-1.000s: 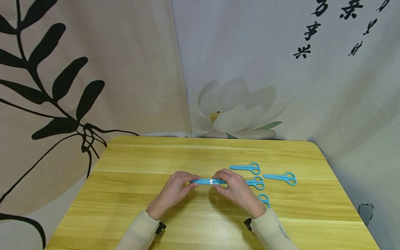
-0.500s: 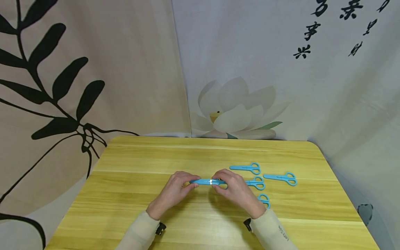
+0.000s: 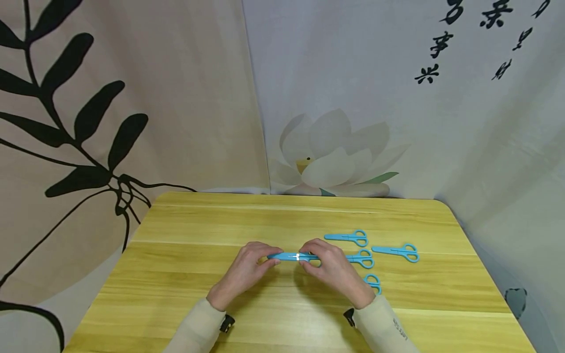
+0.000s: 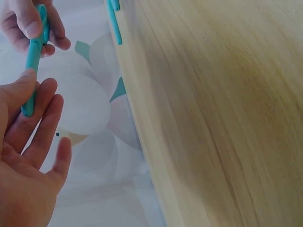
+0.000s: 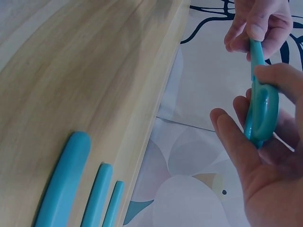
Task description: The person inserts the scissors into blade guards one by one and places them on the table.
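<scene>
A pair of blue scissors (image 3: 289, 256) is held level between both hands above the table. My left hand (image 3: 247, 266) pinches the blade end between thumb and fingers. In the left wrist view, that blade end (image 4: 31, 64) looks blue all over, while the other left fingers are spread loosely. The right hand (image 3: 333, 267) grips the scissors by their handle loops (image 5: 266, 111), thumb on one side. A small pale, shiny band crosses the scissors just left of the right fingertips in the head view. Part of the handle is hidden behind the right hand.
Several more blue scissors lie on the wooden table (image 3: 198, 225) to the right: one pair (image 3: 346, 237) farther back, another (image 3: 395, 250) farthest right, one (image 3: 364, 258) behind the right hand, and one (image 3: 373, 283) partly hidden by the right wrist. A printed curtain (image 3: 198, 98) hangs behind the table.
</scene>
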`<state>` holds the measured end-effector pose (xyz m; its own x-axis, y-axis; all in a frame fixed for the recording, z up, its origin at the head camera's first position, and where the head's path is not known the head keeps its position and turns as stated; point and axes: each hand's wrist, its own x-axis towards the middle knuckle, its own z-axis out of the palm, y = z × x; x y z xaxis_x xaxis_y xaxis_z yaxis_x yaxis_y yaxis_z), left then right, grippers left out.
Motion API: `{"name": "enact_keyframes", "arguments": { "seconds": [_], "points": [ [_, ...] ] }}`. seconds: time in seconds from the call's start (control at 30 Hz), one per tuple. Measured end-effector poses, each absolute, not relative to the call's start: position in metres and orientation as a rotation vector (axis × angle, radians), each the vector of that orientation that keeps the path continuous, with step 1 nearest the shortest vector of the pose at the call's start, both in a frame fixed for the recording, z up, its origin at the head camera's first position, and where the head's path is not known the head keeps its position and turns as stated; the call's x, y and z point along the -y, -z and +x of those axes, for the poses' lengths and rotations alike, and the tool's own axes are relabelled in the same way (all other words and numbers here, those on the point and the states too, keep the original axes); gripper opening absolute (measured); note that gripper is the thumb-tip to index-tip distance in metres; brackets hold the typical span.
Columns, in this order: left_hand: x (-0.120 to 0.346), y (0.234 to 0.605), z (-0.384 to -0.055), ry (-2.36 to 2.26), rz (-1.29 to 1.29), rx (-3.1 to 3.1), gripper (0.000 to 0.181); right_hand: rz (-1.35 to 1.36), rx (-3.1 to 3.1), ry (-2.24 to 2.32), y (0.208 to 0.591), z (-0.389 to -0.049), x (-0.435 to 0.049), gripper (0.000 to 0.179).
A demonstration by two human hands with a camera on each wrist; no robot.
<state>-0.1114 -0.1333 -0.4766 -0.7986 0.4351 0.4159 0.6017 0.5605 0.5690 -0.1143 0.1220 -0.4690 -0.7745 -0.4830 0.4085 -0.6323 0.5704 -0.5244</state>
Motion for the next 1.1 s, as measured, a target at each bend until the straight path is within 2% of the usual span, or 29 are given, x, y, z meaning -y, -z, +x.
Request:
{"name": "enact_keyframes", "arguments": {
  "seconds": [1.1],
  "points": [
    [0.1329, 0.475, -0.1117, 1.085, -0.851, 2.581, 0.024, 0.946, 2.562, -0.96, 0.4666, -0.1132, -0.1209, 0.016]
  ]
}}
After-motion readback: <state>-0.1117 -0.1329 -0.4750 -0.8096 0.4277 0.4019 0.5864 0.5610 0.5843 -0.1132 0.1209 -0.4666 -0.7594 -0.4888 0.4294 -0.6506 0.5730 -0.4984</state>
